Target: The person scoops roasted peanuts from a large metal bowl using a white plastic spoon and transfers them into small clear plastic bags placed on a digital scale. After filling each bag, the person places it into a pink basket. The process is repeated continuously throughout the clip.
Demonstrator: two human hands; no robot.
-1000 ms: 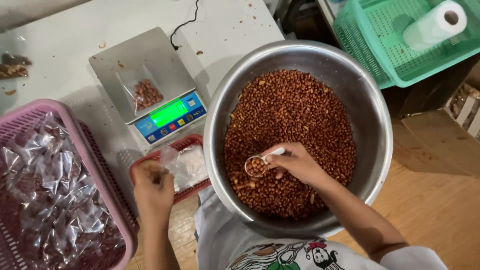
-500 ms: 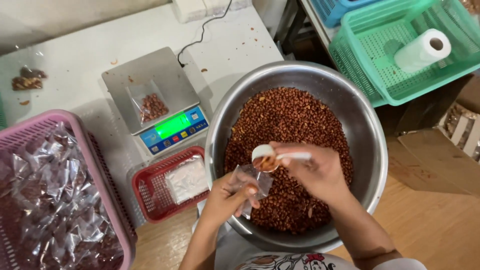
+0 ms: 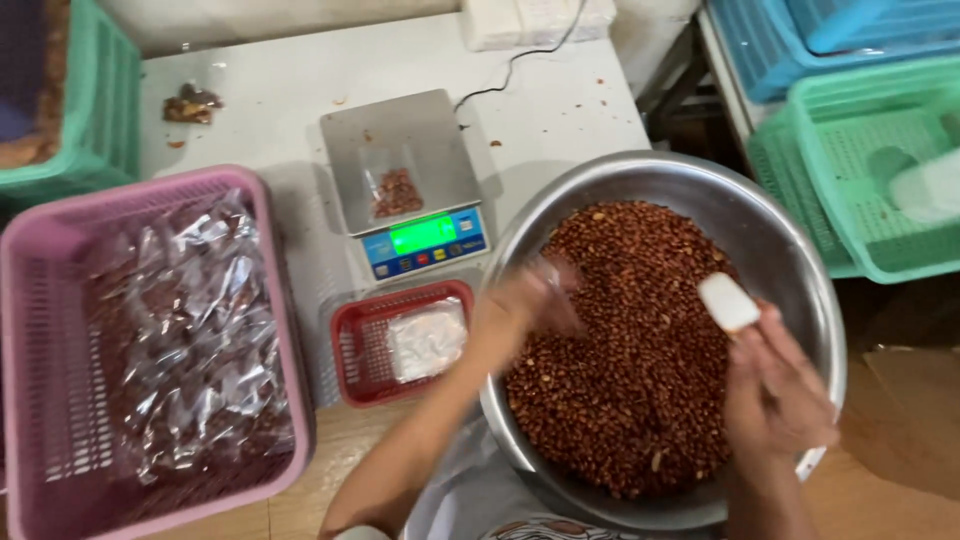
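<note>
- Tabletop (image 3: 270,100): white, scattered with a few nut crumbs; a wooden surface shows along the near edge.
- Steel bowl (image 3: 800,270): large, round, filled with red-skinned peanuts (image 3: 630,380), overhanging the tabletop's right end.
- Right hand (image 3: 780,390): over the bowl's right side, grip closed on a white scoop (image 3: 728,302) held above the peanuts.
- Left hand (image 3: 530,300): blurred, at the bowl's left rim; whether its grip is closed on anything cannot be determined.
- Digital scale (image 3: 405,170): just left of the bowl, green display lit, a small clear bag of peanuts (image 3: 397,192) on its platform.
- Red basket (image 3: 350,340): small, in front of the scale, holding clear bags.
- Pink basket (image 3: 40,330): far left, packed with filled bags.
- Green crates (image 3: 860,160): right, beside the tabletop.
</note>
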